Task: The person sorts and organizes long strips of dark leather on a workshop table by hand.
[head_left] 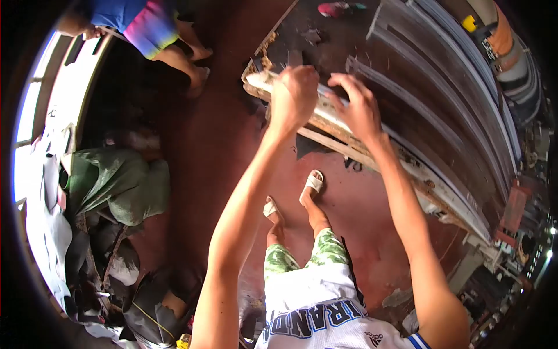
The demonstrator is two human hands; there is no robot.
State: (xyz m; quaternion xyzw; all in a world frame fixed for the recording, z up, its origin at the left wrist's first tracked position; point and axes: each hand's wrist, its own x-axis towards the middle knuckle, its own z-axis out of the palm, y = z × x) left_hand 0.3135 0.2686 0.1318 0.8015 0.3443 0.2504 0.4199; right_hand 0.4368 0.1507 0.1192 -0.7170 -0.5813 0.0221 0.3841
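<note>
My left hand [295,96] is raised over the near left corner of a dark worktable [325,49], its fingers curled closed. Whatever it may hold is hidden by the fingers. A small dark block-like piece [295,57] shows just beyond its knuckles. A short gap to the right, my right hand [359,110] hovers above the table's worn pale edge [407,160]. Its fingers are bent but apart, and I see nothing in them. Long grey strips [401,87] lie along the tabletop, to the right of and beyond this hand.
Another person [145,29] is at the upper left by a bright window. A green cloth bundle [119,183] and dark bags sit at left. A pink-red item [333,9] lies on the table's far side. Tools and clutter [500,273] line the right. The floor [209,151] is red.
</note>
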